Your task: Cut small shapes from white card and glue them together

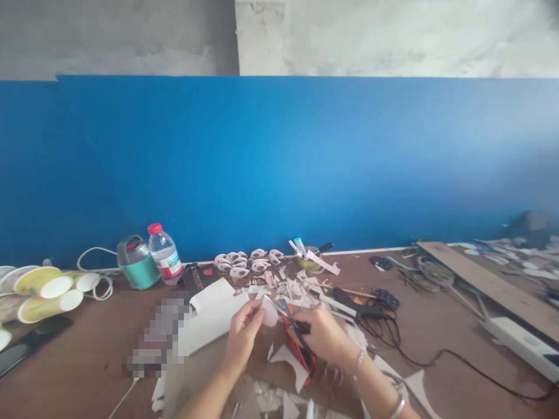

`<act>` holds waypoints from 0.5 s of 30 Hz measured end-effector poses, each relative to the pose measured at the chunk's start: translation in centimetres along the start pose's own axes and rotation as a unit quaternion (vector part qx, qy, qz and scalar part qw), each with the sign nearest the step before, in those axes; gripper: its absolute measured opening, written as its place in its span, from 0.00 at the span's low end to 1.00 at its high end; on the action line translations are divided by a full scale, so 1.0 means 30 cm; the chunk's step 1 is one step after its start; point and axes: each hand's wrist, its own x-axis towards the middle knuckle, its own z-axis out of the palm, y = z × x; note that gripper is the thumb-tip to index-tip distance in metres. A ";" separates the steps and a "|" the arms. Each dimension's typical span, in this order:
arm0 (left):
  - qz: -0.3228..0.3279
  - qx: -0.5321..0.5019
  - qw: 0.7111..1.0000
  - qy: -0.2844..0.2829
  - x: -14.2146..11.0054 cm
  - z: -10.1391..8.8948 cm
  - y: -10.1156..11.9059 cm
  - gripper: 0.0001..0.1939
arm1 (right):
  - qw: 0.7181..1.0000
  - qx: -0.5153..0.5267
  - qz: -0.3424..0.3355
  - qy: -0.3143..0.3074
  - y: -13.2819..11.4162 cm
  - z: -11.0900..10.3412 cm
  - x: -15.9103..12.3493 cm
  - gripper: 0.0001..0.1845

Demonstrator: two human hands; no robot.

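Note:
My left hand (245,331) pinches a small rounded piece of white paper (270,315) between thumb and fingers. Closed around the dark handles of a pair of scissors (299,334) is my right hand (326,336), with the blades angled toward the paper's edge. Whether the blades touch the paper is hard to tell. A red object (309,368) lies beneath the scissors, partly covered. White paper offcuts (290,366) with curved edges are scattered below and around both hands. Left of my left hand are larger white sheets (213,320).
Several white cut-out pieces (238,272) sit near the blue partition (279,163). A bottle (165,256), a teal-and-grey container (138,265) and paper cups (43,285) stand or lie left. Rightward are a black glue gun (349,302) with its cord, a long board (484,285) and a power strip (522,346).

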 end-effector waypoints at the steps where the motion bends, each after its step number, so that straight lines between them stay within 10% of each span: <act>1: 0.001 0.000 1.000 0.000 0.000 -0.001 -0.001 0.19 | 1.000 -0.004 -0.001 0.001 -0.002 -0.002 0.001 0.10; 15: -0.006 -0.014 1.000 -0.004 -0.002 0.000 0.002 0.19 | 1.000 -0.027 -0.006 0.012 0.024 0.024 0.001 0.12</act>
